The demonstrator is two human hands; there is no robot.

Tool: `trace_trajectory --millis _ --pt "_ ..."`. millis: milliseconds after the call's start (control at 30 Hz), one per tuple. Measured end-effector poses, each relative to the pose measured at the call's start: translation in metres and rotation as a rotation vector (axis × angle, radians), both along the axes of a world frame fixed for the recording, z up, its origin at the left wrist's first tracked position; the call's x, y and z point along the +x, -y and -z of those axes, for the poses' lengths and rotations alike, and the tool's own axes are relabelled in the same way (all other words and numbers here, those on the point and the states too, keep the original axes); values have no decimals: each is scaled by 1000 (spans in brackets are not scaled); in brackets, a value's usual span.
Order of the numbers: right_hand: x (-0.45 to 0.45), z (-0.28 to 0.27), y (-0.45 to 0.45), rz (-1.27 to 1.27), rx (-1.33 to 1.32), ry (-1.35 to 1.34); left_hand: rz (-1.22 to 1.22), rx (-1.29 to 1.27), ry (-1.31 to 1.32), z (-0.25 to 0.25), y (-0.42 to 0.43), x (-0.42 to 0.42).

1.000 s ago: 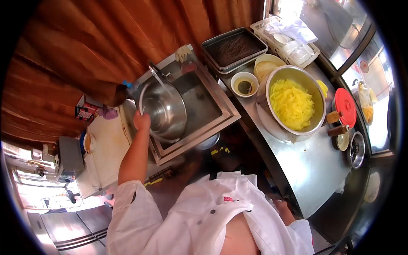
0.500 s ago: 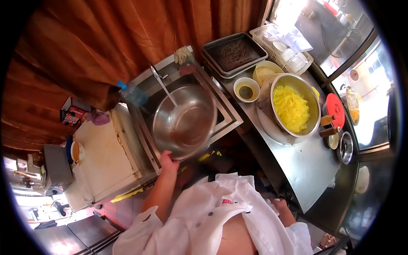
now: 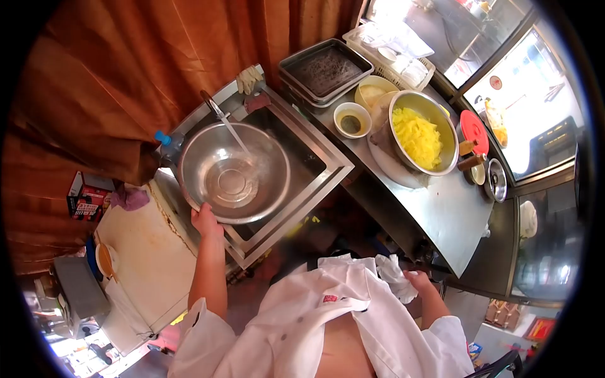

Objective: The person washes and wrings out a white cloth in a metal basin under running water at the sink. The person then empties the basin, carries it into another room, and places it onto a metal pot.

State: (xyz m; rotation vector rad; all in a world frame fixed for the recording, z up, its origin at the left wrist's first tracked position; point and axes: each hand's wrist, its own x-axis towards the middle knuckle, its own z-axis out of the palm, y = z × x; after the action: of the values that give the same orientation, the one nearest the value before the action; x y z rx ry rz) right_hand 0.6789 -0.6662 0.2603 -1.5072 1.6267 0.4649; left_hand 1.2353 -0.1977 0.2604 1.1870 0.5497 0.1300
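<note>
My left hand (image 3: pixel 207 222) grips the near rim of a large steel basin (image 3: pixel 271 148), which rests over the sink (image 3: pixel 309 165). From the faucet (image 3: pixel 213 104), a stream of water runs into the basin, and a little water lies on its bottom. On the other side of my body, my right hand (image 3: pixel 418 283) is closed on a crumpled white cloth (image 3: pixel 396 277), low in front of the counter. Part of that cloth lies close against my white jacket (image 3: pixel 283 315).
A steel bowl of yellow shreds (image 3: pixel 417 140) stands on the right counter (image 3: pixel 435 220), near a small bowl of liquid (image 3: pixel 351 120), stacked trays (image 3: pixel 324 69) and a red lid (image 3: pixel 474 131). A blue-capped bottle (image 3: pixel 169 146) stands left of the sink, beside a pale worktop (image 3: pixel 148 258).
The basin, held by my left hand, has gone from tilted to nearly level and shifted left under the stream. My right hand has risen, and the white cloth in it now shows clearly.
</note>
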Motion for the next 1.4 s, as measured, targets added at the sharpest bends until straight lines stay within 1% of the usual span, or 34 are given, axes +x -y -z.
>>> trace_trajectory --millis 33,67,100,133,167,200,233,267,300,333,400,433,467,500,533,600,633,700,767,867,900,967,1000,1067,1100,1133,1167,1200,1233,1267,1300,1333,1400 --pt "-18 10 -8 -4 42 -59 26 87 25 -1 -4 -5" --pt "-28 11 -18 7 45 -63 56 149 74 -6 1 -7" --pt "-36 12 -26 -88 22 -135 68 147 74 -12 5 -5" --pt "-45 12 -32 -183 -1 -206 131 369 135 -18 10 -4" --pt "-56 15 -35 -173 -4 -203 192 590 202 -21 14 -1" --pt "-71 20 -36 -217 -20 -258 210 855 264 -18 13 10" --pt "-82 24 -37 -261 -34 -316 219 852 271 -16 11 19" --pt "-90 24 -38 -252 -32 -317 281 1009 358 -27 15 24" --pt "-100 23 -39 -235 -12 -254 346 1166 443 -37 20 24" --pt "-111 22 -42 -218 11 -192 360 1170 438 -45 24 22" --pt "-122 27 -48 -172 6 -213 543 1374 437 -62 30 18" --pt "-127 30 -50 -132 -12 -228 544 1377 448 -63 31 12" --pt "-133 30 -53 -109 10 -151 574 1474 539 -64 33 6" --pt "-138 34 -56 -93 6 -141 606 1566 637 -65 37 -1" --pt "-144 40 -61 -34 11 -136 616 1560 661 -68 39 -9" --pt "-161 41 -75 56 21 -133 703 1640 797 -77 40 -31" --pt "-166 41 -80 105 18 -89 718 1633 823 -79 43 -41" --pt "-191 44 -88 173 22 -43 703 1715 965 -85 48 -59" --pt "-224 51 -96 220 79 37 724 1761 1016 -96 58 -75" --pt "-305 102 -113 267 154 52 759 1845 1090 -109 70 -97" --pt "-311 83 -124 283 160 52 756 1882 1120 -114 76 -102" --pt "-316 45 -141 254 214 -55 791 1872 1156 -128 87 -116" --pt "-332 52 -149 257 213 -49 792 1889 1169 -134 91 -123" --pt "-377 83 -178 98 48 -103 781 1903 1190 -144 99 -135" --pt "-395 95 -191 100 45 -98 792 1891 1196 -145 102 -139" --pt "-412 108 -204 97 23 -36 806 1879 1201 -146 104 -142" --pt "-421 115 -212 95 3 25 804 1880 1205 -147 107 -144" --pt "-416 101 -216 98 4 28 854 1858 1250 -147 110 -145" --pt "-408 83 -221 220 142 -22 903 1834 1293 -146 113 -145" --pt "-402 69 -221 340 277 -70 900 1833 1295 -146 115 -143" --pt "-407 72 -224 340 275 -67 841 1856 1273 -145 116 -139" --pt "-414 78 -228 387 295 4 782 1879 1247 -142 116 -136" --pt "-426 90 -237 466 324 125 785 1878 1236 -131 115 -142"
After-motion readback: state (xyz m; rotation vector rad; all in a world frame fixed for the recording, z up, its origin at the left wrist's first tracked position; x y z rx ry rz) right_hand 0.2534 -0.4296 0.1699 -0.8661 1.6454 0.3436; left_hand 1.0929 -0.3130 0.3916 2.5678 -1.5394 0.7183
